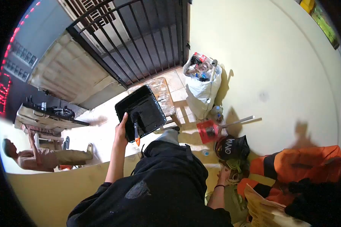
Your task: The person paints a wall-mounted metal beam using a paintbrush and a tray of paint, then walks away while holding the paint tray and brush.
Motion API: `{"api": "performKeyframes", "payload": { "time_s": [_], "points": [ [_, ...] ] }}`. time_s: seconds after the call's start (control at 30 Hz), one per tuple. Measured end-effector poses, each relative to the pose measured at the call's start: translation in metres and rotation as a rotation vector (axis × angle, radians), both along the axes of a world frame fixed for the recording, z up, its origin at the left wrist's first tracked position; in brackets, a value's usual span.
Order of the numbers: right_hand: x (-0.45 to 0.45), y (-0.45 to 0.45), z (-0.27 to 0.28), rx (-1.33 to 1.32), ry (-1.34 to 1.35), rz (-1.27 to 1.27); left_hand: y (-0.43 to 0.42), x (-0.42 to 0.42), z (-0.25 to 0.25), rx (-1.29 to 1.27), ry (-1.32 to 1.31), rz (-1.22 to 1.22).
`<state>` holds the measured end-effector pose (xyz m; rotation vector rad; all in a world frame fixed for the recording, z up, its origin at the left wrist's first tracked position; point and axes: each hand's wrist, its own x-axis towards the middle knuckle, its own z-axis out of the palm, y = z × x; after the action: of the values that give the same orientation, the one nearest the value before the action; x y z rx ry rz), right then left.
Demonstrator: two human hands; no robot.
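My left hand (121,130) is closed on the near left edge of a black paint tray (152,120), with the thumb over the rim. The tray is tilted, its inside dark and wet-looking. In it lies a tool (136,130) with a grey handle and an orange end; its dark head blends into the tray. My right hand (223,177) is low at my right side, fingers bent against a cluster of greenish items (235,170). What they grip is hard to make out. A black bag (232,148) with white lettering is just beyond that hand.
A paint-stained wooden stool (163,94) stands behind the tray. Along the wall are a stuffed white sack (201,92), a red dustpan (208,131) and orange-black bags (307,162). A black barred gate (140,41) stands ahead. Beyond a low wall (64,185), another person (38,159) is at left.
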<state>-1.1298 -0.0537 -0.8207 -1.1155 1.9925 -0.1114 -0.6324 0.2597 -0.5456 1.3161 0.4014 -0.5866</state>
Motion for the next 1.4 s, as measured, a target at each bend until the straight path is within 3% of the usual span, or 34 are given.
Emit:
{"api": "performKeyframes", "payload": {
  "time_s": [0.07,0.17,0.33,0.43,0.47,0.53,0.6,0.83,0.9,0.93,1.0,1.2,1.3,1.4],
  "points": [
    [0.036,-0.021,0.015,-0.004,-0.027,0.068,-0.001,-0.004,0.01,-0.052,0.013,0.07],
    [0.073,-0.028,0.003,-0.29,-0.018,0.355,0.002,-0.005,0.011,-0.031,0.017,0.114],
    [0.083,-0.012,0.014,-0.349,0.009,0.731,0.016,-0.019,0.013,-0.06,0.013,0.141],
    [0.079,0.019,0.043,-0.192,0.102,0.606,0.018,-0.014,0.005,-0.034,0.052,0.136],
    [0.062,0.03,0.036,-0.15,0.131,0.634,0.019,-0.014,0.007,-0.009,0.065,0.142],
    [0.018,0.039,-0.011,0.217,0.056,0.5,0.014,-0.011,0.019,-0.019,0.04,0.127],
    [0.009,0.066,-0.014,0.146,0.117,0.255,-0.001,0.001,0.022,0.048,0.099,0.083],
    [-0.009,0.139,0.029,0.285,0.153,0.017,-0.046,0.034,0.028,-0.029,0.086,-0.126],
    [0.019,0.15,0.079,0.216,0.193,0.181,-0.06,0.043,0.024,-0.042,0.127,-0.159],
    [0.015,0.165,0.071,0.196,0.143,0.151,-0.057,0.045,0.027,-0.04,0.146,-0.163],
    [-0.013,0.191,0.013,-0.061,0.154,0.347,-0.056,0.048,0.031,-0.024,0.134,-0.195],
    [-0.007,0.2,-0.033,-0.031,0.188,0.516,-0.02,0.062,0.025,-0.004,0.126,-0.127],
    [0.029,0.187,0.011,-0.206,0.205,0.494,-0.006,0.073,0.02,0.031,0.145,-0.115],
    [0.047,0.163,0.035,-0.058,0.089,0.344,0.001,0.081,0.018,0.03,0.155,-0.11]
  ]
}}
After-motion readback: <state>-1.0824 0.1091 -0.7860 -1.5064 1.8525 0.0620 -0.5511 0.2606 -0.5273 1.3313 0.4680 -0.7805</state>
